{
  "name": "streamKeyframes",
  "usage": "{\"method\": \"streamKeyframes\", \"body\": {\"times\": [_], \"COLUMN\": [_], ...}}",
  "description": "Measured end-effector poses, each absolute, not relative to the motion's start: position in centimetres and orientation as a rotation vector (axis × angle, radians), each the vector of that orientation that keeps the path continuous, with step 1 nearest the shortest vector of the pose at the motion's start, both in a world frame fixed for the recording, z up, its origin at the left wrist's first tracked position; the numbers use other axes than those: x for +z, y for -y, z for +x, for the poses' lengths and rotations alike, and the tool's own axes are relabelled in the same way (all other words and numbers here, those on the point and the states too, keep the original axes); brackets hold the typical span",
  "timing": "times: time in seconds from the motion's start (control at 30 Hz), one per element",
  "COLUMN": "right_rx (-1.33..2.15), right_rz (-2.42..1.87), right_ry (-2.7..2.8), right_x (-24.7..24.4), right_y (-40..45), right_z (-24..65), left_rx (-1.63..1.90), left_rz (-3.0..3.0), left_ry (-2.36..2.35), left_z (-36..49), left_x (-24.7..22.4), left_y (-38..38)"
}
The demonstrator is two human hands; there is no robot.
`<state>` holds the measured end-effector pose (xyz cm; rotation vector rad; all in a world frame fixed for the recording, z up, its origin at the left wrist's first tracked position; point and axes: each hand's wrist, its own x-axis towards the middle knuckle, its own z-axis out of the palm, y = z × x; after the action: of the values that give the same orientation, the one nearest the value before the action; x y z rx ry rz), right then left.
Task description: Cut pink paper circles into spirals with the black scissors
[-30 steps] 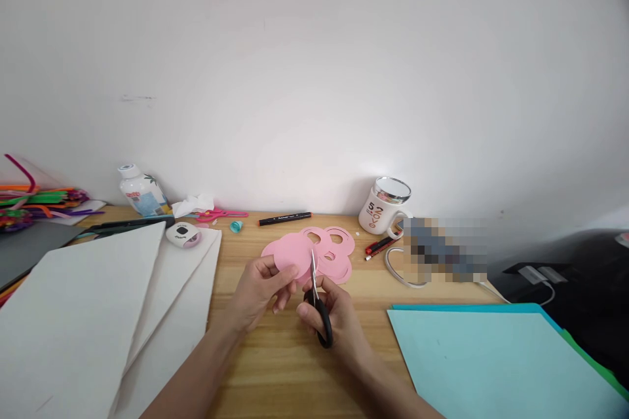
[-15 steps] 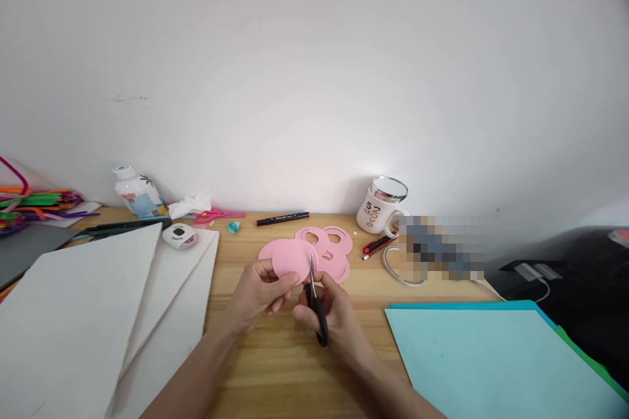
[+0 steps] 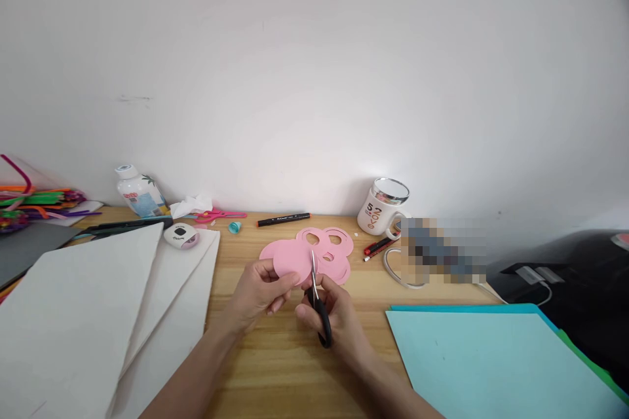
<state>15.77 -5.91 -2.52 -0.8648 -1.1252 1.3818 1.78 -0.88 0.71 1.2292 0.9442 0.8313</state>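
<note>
My left hand pinches a rounded piece of pink paper between thumb and fingers, holding it above the wooden table. My right hand is closed round the black handles of a pair of scissors. The metal blades point away from me and lie at the right edge of the paper. Just behind, pink paper rings with cut-out holes lie on the table. Part of the left-hand fingers is hidden under the paper.
White boards cover the left side; a correction tape rests on them. Behind are a bottle, pink scissors, a marker and a mug. Pens lie by the mug. Light-blue sheets lie at the right.
The scissors' handles have swung slightly to the right. The paper stays in my left hand, almost unmoved, and the whole view has shifted a little.
</note>
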Motion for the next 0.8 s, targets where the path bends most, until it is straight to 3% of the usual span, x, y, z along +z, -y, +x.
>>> {"method": "streamKeyframes", "body": {"times": [0.8], "right_rx": [1.377], "right_rz": [-0.959], "right_ry": [1.136], "right_x": [-2.98], "right_y": [5.97], "right_z": [15.82], "left_rx": [0.866], "left_rz": [1.098], "left_ry": [-0.863], "left_z": [2.03], "left_x": [1.2], "left_y": [1.1]}}
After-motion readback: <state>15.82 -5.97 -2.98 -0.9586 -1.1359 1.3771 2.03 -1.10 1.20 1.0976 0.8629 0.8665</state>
